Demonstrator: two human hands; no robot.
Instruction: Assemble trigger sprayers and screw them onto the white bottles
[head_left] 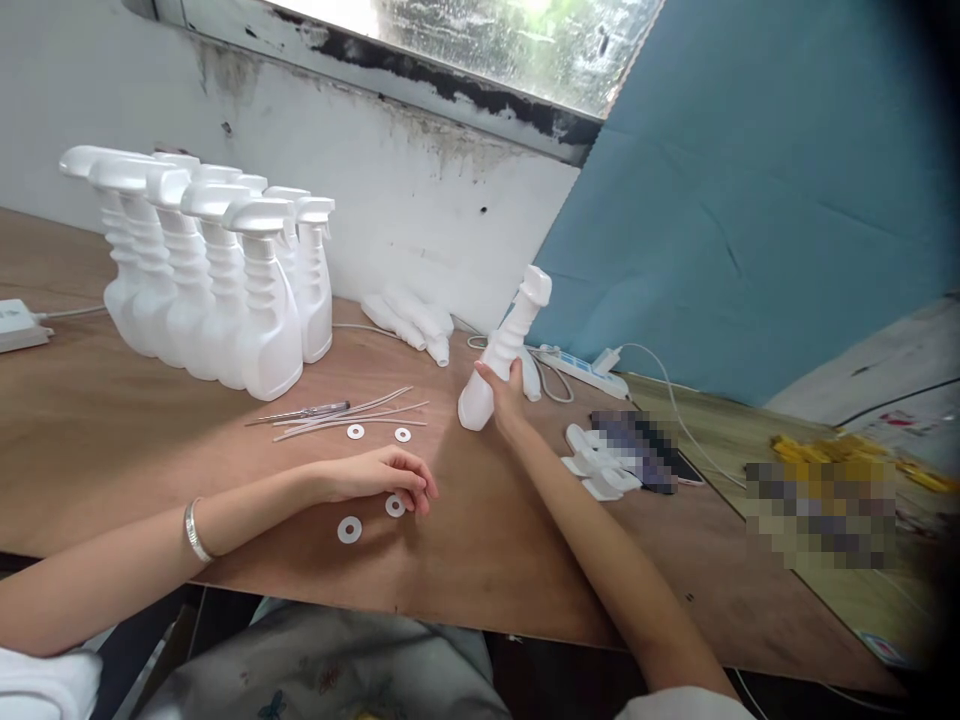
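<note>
My right hand (504, 392) grips a white spray bottle (504, 346) by its lower body; the bottle leans to the left on the wooden table (112, 440) and has no trigger head. My left hand (390, 477) rests on the table with curled fingers, its fingertips touching a white ring-shaped washer (395, 505). A second washer (349, 529) lies just left of it. Two more washers (355, 432) lie farther back beside several thin white tubes (352, 412) and a screwdriver (315, 411).
Several finished white spray bottles (225, 290) with trigger heads stand at the back left. Empty bottles (409, 322) lie against the wall. White trigger heads (600, 465) lie at the right beside a power strip (585, 372) and cable. A blue board (750, 200) leans at the right.
</note>
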